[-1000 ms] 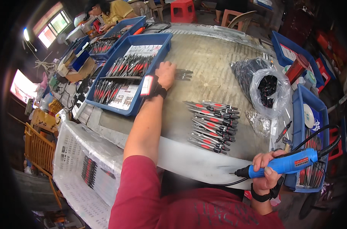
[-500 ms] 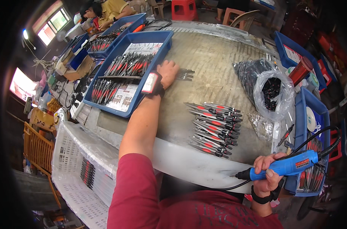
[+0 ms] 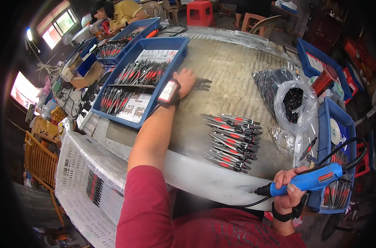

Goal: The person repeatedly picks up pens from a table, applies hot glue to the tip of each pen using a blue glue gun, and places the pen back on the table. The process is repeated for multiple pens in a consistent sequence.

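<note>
My right hand [image 3: 288,188] is wrapped round a blue electric screwdriver [image 3: 308,182], its thin bit pointing left over the table's near edge. Farther off, beside the big blue tray, my left hand [image 3: 185,80] rests on the table with bent fingers. Several dark slender parts [image 3: 203,84] stick out from under its right side; the fingertips are hidden. Between my hands, slightly overlapping drawing compasses [image 3: 233,142] in silver, red and black lie in a column, points to the left. More red-and-black compasses [image 3: 142,71] fill part of the blue tray [image 3: 134,123], on printed paper.
At right stand an open plastic bag [image 3: 294,101] of black parts, a small clear bag [image 3: 282,138], and a blue bin [image 3: 325,120] with more compasses. A white perforated crate [image 3: 78,153] is at lower left. A person in yellow [image 3: 126,12] sits at the far left.
The view has shifted slightly. My left hand has turned a little at the wrist beside the dark parts. My right hand keeps its hold on the screwdriver.
</note>
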Demonstrator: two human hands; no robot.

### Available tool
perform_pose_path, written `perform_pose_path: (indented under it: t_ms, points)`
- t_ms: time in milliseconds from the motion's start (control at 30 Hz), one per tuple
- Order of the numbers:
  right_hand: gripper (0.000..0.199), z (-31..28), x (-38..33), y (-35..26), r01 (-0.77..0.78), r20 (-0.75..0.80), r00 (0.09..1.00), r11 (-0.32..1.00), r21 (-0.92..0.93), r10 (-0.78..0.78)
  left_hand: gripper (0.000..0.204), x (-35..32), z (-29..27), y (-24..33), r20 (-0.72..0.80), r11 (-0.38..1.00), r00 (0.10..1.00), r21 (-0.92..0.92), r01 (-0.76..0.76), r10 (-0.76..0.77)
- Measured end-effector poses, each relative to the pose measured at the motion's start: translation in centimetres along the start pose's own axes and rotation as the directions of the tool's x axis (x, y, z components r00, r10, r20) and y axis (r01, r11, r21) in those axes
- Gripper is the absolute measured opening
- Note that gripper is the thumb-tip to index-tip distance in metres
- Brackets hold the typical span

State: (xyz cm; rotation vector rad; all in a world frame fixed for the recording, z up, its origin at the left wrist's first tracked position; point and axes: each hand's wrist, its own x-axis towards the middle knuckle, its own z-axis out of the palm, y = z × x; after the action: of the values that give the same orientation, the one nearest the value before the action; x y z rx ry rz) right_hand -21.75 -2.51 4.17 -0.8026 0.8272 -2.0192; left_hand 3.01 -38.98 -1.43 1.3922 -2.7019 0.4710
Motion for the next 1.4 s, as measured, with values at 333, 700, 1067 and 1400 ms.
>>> perform_pose_path:
  t_ms: [333, 700, 1067, 1400]
  points:
    - [0.051, 0.1, 0.0, 0.0, -0.016, 0.000, 1.000, 1.000, 0.005, 0.016, 0.017, -0.7, -0.9, 0.4, -0.214, 0.999, 0.977, -0.029, 0.013, -0.019]
    - [0.057, -0.4, -0.6, -0.1, 0.005, 0.080, 0.997, 0.991, 0.131, -0.016, 0.019, -7.7, -10.8, 11.6, -0.084, 0.339, 0.914, -0.939, 0.061, -0.396]
    - [0.054, 0.4, -1.6, 0.3, 0.103, 0.061, 0.992, 0.989, 0.102, -0.109, 0.016, -27.2, -15.6, 21.3, 0.578, -0.345, 0.814, -0.776, 0.528, -0.056]
    - [0.055, 1.9, -2.8, 0.9, 0.075, 0.122, 0.989, 0.993, 0.091, -0.086, 0.019, -29.7, -13.5, 23.4, 0.732, -0.486, 0.681, -0.592, 0.643, 0.010]
